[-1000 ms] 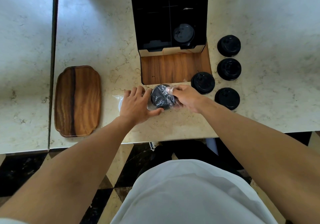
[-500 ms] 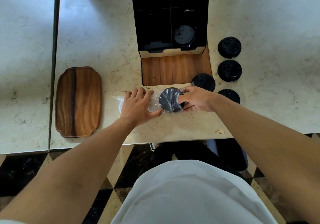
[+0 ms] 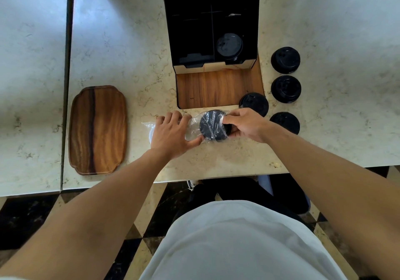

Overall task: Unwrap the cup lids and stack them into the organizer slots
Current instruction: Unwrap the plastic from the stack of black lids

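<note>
Fingers (image 3: 227, 118) of right hand (image 3: 246, 124) pinch wrapped lids (image 3: 213, 125); left hand (image 3: 171, 136) beside.

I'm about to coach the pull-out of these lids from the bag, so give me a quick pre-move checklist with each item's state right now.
1. Left hand pins the clear plastic bag on the counter: ok.
2. Right hand grips the wrapped lid stack: ok.
3. Stack free of plastic: not ok, film still covers it.
4. Organizer slot open to receive: ok, the left front slot looks empty; the right holds a lid stack.
5. Path to the organizer: ok, only the wood base lies between.
6. Bag mouth open: cannot tell.
</note>
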`<action>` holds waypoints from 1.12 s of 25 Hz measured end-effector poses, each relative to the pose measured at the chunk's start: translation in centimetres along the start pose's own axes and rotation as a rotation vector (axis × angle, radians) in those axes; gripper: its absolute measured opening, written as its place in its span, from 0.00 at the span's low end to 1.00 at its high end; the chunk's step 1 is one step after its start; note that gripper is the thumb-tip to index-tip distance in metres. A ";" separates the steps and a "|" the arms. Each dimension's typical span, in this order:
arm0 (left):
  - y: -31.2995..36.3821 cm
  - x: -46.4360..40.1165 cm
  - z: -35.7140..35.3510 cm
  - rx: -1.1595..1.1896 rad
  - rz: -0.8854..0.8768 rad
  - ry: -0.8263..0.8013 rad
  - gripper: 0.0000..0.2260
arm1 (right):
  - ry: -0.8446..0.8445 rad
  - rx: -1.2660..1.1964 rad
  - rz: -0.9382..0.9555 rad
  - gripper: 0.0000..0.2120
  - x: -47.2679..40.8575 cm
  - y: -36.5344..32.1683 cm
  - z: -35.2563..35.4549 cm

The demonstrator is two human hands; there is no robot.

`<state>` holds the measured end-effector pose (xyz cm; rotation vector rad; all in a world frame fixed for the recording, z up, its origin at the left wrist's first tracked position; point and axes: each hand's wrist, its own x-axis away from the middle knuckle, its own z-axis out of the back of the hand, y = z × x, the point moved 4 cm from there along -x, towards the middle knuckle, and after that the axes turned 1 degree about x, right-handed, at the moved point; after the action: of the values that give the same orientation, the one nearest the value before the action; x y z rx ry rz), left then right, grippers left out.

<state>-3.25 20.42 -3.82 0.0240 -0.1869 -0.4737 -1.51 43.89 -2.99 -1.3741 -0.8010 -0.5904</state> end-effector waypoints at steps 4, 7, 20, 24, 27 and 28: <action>0.1 0.0 -0.1 0.011 0.000 -0.001 0.38 | -0.116 0.047 -0.092 0.16 0.8 0.4 0.3; 0.0 -0.1 -0.1 -0.002 0.002 -0.005 0.38 | -0.156 0.085 -0.111 0.18 1.0 0.4 0.1; 0.0 0.0 -0.2 0.004 0.012 -0.009 0.37 | -0.121 0.077 -0.074 0.18 0.6 1.3 1.1; 0.1 -0.1 -0.3 -0.011 0.015 -0.014 0.36 | -0.082 0.159 -0.089 0.20 1.2 1.5 1.6; 0.0 -0.1 -0.4 -0.017 0.031 -0.016 0.35 | -0.044 0.233 -0.063 0.18 1.2 1.5 1.7; 0.1 -0.1 -0.4 -0.019 0.039 -0.015 0.35 | -0.038 0.227 -0.047 0.17 1.2 1.5 1.7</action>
<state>-3.19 20.56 -4.22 -0.0018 -0.1970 -0.4369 0.15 45.83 -2.97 -1.1642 -0.9042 -0.4944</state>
